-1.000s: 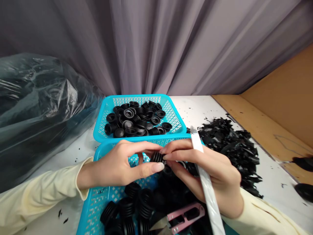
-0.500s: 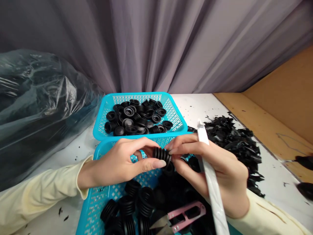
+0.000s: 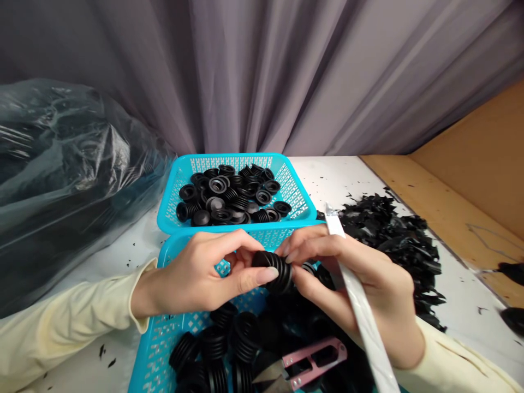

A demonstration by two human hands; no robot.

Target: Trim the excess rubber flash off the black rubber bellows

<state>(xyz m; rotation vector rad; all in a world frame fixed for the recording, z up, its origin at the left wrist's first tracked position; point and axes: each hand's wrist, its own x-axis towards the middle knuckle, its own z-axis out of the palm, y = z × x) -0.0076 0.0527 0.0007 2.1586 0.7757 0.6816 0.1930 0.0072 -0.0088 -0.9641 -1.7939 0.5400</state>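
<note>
Between my two hands is a ribbed black rubber bellows [image 3: 282, 278], held above the near basket. My left hand [image 3: 200, 267] pinches its left end between thumb and fingers. On the other end, the fingertips and thumb of my right hand [image 3: 372, 289] are closed. A flat white-wrapped stick [image 3: 360, 311] with a shiny tip also rests in my right hand, between thumb and fingers, its tip pointing away from me. Below lies a pair of pink-handled thread snips [image 3: 315, 360] on more black bellows [image 3: 213, 344] in the near blue basket [image 3: 149, 349].
A second blue basket [image 3: 305, 210] behind holds many black bellows. To the right, a heap of black rubber scraps [image 3: 393, 240] lies on the white table [image 3: 462, 322]. A clear plastic bag [image 3: 82, 164] with dark contents bulges at left. A grey curtain [image 3: 262, 76] hangs behind.
The bellows has turned and tilted in my fingers, showing more of its side. The white stick's tip has swung slightly left. The snips lie as before.
</note>
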